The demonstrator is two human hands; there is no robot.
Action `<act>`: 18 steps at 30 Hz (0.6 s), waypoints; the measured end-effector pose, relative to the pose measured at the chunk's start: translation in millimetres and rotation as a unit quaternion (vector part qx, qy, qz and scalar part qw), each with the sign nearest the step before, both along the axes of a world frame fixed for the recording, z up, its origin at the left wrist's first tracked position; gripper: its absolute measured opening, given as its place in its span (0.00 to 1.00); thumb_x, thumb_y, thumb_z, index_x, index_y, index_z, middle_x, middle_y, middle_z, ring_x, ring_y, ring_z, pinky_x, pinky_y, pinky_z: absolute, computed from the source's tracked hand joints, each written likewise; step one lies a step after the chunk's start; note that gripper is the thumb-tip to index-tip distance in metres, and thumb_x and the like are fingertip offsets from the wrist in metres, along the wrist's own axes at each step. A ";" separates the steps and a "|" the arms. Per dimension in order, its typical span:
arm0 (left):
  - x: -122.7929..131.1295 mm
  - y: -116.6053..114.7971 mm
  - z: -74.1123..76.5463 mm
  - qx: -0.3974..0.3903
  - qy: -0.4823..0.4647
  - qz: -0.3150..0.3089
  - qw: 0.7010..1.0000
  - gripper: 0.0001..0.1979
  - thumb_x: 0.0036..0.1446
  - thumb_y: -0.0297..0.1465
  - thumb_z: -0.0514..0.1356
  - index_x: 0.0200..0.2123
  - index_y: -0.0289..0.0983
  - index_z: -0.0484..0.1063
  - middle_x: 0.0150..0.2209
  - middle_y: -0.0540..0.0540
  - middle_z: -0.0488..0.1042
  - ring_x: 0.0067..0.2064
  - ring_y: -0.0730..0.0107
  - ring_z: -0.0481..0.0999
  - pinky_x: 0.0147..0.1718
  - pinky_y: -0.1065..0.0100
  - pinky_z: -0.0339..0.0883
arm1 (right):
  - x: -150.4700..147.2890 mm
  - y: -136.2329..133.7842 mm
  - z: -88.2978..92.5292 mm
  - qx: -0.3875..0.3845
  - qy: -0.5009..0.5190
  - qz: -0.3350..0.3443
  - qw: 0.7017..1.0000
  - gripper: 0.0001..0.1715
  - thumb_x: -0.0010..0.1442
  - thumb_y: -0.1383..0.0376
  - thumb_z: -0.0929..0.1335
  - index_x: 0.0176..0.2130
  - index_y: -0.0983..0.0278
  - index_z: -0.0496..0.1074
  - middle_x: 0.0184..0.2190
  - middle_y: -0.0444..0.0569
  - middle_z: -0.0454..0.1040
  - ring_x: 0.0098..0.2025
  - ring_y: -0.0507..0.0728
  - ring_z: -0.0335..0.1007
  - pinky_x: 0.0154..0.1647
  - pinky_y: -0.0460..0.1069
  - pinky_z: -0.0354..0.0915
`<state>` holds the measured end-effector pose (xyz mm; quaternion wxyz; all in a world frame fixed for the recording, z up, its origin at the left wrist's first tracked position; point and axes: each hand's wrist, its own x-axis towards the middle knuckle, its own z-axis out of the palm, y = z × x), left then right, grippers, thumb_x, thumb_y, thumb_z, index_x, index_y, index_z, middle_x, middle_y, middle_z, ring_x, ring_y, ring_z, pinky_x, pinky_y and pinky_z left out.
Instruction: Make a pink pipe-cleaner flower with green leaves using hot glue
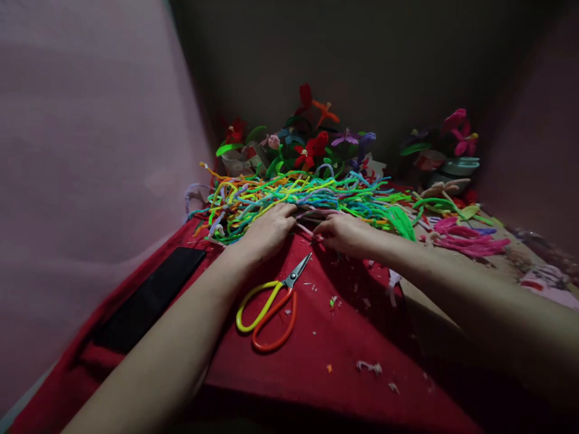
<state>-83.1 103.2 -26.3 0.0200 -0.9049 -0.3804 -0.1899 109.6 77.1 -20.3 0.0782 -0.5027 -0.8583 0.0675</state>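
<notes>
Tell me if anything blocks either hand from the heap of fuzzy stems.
Nothing visible does. The left hand is at the near edge of the stems, and so is the right hand. The scissors lie nearer the wearer, not in between.

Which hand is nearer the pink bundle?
Right. The right hand is left of the pink bundle; the left hand is farther left, at the near edge of the pile.

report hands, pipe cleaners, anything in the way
Left hand, right hand at near edge of pipe cleaners. Tangled heap. Scissors close, on red cloth.
</notes>
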 end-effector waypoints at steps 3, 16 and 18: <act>0.9 0.7 -0.7 0.064 0.060 0.027 0.996 0.16 0.57 0.26 0.48 0.46 0.33 0.69 0.54 0.40 0.63 0.55 0.62 0.59 0.55 0.61 0.53 | -1.7 1.7 -1.6 0.046 -0.029 -0.014 0.998 0.16 0.51 0.62 0.66 0.42 0.63 0.69 0.40 0.54 0.72 0.42 0.60 0.66 0.38 0.49 0.59; -4.5 2.6 1.8 0.058 0.128 0.015 0.990 0.10 0.53 0.31 0.55 0.34 0.40 0.76 0.47 0.42 0.65 0.48 0.60 0.62 0.44 0.61 0.62 | 1.4 12.3 8.8 -0.051 0.153 -0.011 0.987 0.12 0.51 0.71 0.61 0.34 0.66 0.72 0.24 0.43 0.72 0.26 0.49 0.66 0.25 0.42 0.58; -2.0 2.5 1.8 0.060 0.144 0.032 0.987 0.11 0.55 0.32 0.53 0.34 0.41 0.76 0.46 0.43 0.65 0.49 0.59 0.61 0.45 0.62 0.62 | -11.7 8.2 11.2 -0.105 0.200 0.046 0.973 0.14 0.51 0.72 0.60 0.34 0.66 0.73 0.26 0.44 0.74 0.27 0.50 0.68 0.26 0.42 0.60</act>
